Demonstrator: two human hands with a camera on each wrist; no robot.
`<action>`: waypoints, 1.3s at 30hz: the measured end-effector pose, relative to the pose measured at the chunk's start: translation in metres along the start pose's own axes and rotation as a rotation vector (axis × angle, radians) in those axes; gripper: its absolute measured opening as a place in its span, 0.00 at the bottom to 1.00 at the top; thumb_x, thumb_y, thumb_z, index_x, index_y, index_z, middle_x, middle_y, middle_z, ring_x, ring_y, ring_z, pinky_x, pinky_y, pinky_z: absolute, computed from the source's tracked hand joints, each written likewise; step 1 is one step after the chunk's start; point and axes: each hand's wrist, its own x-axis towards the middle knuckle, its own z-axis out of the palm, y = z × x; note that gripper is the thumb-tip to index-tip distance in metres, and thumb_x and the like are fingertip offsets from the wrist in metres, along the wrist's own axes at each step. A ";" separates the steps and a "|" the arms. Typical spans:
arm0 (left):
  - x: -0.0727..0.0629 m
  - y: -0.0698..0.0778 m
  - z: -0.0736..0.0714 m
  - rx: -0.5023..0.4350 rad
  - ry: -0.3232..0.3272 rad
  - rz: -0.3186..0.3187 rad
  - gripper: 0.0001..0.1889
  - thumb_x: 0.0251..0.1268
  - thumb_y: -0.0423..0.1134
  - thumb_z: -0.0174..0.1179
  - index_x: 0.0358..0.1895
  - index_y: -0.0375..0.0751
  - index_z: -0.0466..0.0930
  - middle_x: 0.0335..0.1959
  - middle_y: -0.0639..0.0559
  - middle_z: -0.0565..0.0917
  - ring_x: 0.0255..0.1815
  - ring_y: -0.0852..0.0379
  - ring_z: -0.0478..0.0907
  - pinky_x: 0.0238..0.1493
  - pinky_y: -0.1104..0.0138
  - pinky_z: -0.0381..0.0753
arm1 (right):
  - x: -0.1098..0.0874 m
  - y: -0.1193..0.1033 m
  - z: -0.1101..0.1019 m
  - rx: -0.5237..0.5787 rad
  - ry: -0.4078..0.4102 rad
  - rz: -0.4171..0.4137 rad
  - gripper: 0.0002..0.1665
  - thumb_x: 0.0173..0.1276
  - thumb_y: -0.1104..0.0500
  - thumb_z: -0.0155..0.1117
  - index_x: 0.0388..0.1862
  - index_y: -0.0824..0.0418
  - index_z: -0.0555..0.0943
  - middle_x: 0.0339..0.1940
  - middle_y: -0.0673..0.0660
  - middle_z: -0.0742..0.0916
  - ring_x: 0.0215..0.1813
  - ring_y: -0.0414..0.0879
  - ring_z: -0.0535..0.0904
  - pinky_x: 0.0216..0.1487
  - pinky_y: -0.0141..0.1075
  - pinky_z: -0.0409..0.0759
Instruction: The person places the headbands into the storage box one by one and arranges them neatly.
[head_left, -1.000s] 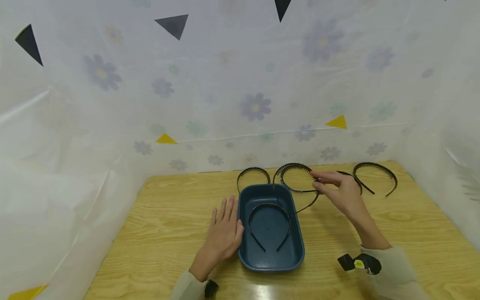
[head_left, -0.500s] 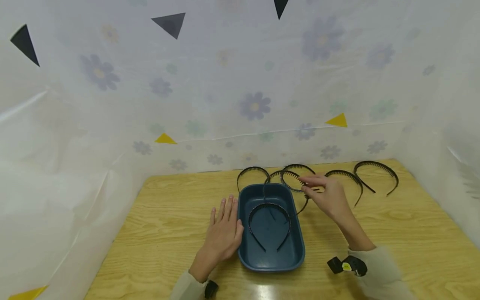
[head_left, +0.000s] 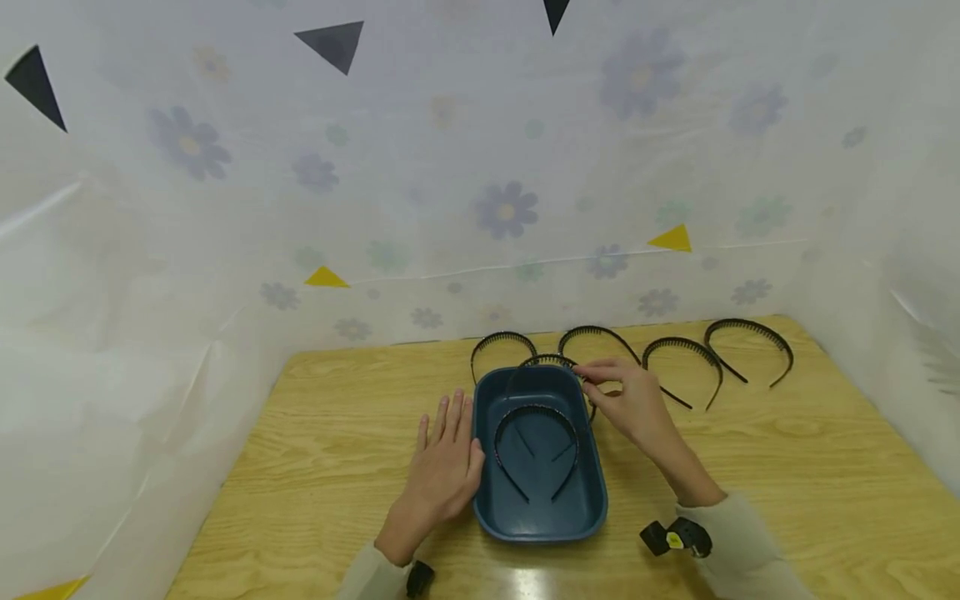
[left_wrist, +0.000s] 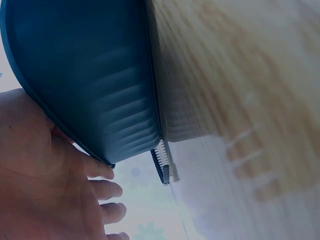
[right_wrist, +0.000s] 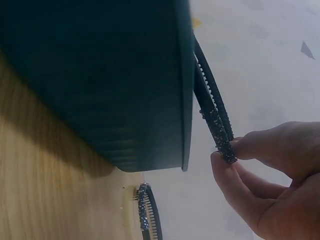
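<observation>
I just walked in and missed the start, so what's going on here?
A person's right hand pinches a dark toothed headband at the far right of a blue tub, while the left hand rests against the tub's left side. Another headband is already in the tub, and four more headbands are on the wooden table.

A: Left hand (head_left: 438, 475) status?
B: Back up, fingers (head_left: 453, 417) straight, slightly spread, pointing away from the body.
A: Left wrist (head_left: 397, 533)?
B: Bare below a light sleeve (head_left: 369, 575), running forward and inward.
A: Right hand (head_left: 626, 400)?
B: Pinching, thumb against fingertips, fingers bent. Farther forward than the left.
A: Right forearm (head_left: 692, 477)?
B: Angled forward and inward, partly bare, light sleeve behind it.
</observation>
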 end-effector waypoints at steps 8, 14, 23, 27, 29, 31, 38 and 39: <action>0.001 -0.001 0.000 0.006 -0.007 -0.007 0.32 0.82 0.43 0.39 0.82 0.33 0.50 0.84 0.39 0.49 0.84 0.42 0.40 0.79 0.40 0.43 | -0.002 -0.005 0.011 -0.034 -0.012 -0.050 0.15 0.63 0.75 0.71 0.48 0.67 0.90 0.48 0.63 0.88 0.45 0.58 0.87 0.36 0.39 0.88; 0.001 -0.001 0.001 0.011 -0.008 -0.008 0.32 0.82 0.43 0.39 0.82 0.33 0.50 0.84 0.40 0.48 0.84 0.42 0.40 0.79 0.41 0.43 | -0.004 -0.005 0.018 -0.055 -0.031 -0.045 0.16 0.63 0.74 0.71 0.49 0.67 0.90 0.48 0.62 0.88 0.44 0.56 0.88 0.37 0.38 0.88; 0.001 -0.001 0.001 0.017 -0.005 -0.002 0.32 0.82 0.43 0.38 0.82 0.33 0.50 0.84 0.39 0.48 0.84 0.41 0.41 0.78 0.40 0.43 | -0.006 -0.006 0.026 -0.130 -0.036 -0.114 0.16 0.62 0.73 0.73 0.48 0.65 0.91 0.46 0.60 0.88 0.22 0.38 0.76 0.24 0.32 0.75; 0.001 -0.002 0.001 0.021 -0.006 0.000 0.32 0.83 0.44 0.38 0.82 0.34 0.49 0.84 0.40 0.48 0.84 0.40 0.41 0.79 0.40 0.43 | -0.006 -0.006 0.031 -0.152 -0.062 -0.114 0.16 0.61 0.73 0.73 0.48 0.65 0.91 0.47 0.62 0.88 0.15 0.33 0.62 0.18 0.30 0.63; 0.002 -0.002 0.001 0.020 -0.009 -0.001 0.32 0.83 0.44 0.38 0.83 0.34 0.49 0.84 0.40 0.48 0.84 0.40 0.42 0.79 0.41 0.43 | -0.006 -0.005 0.033 -0.159 -0.075 -0.116 0.16 0.60 0.73 0.73 0.47 0.65 0.91 0.47 0.61 0.89 0.18 0.32 0.67 0.19 0.30 0.63; 0.001 -0.002 0.001 0.017 -0.011 -0.003 0.32 0.83 0.44 0.38 0.83 0.34 0.49 0.84 0.40 0.48 0.84 0.40 0.41 0.79 0.41 0.43 | -0.006 -0.004 0.036 -0.171 -0.087 -0.120 0.16 0.60 0.73 0.74 0.47 0.64 0.91 0.46 0.61 0.89 0.21 0.34 0.72 0.20 0.30 0.65; 0.002 -0.001 0.001 0.004 -0.021 -0.011 0.32 0.83 0.44 0.37 0.83 0.35 0.49 0.84 0.40 0.48 0.84 0.43 0.39 0.79 0.41 0.41 | -0.007 -0.001 0.042 -0.194 -0.119 -0.116 0.16 0.59 0.74 0.74 0.46 0.65 0.91 0.45 0.61 0.89 0.24 0.40 0.77 0.21 0.31 0.67; 0.002 -0.001 0.001 0.003 -0.021 -0.010 0.32 0.83 0.44 0.37 0.83 0.35 0.49 0.84 0.40 0.48 0.84 0.43 0.39 0.79 0.41 0.42 | -0.006 0.000 0.042 -0.205 -0.122 -0.118 0.16 0.59 0.74 0.74 0.46 0.65 0.91 0.45 0.61 0.89 0.26 0.41 0.79 0.22 0.31 0.68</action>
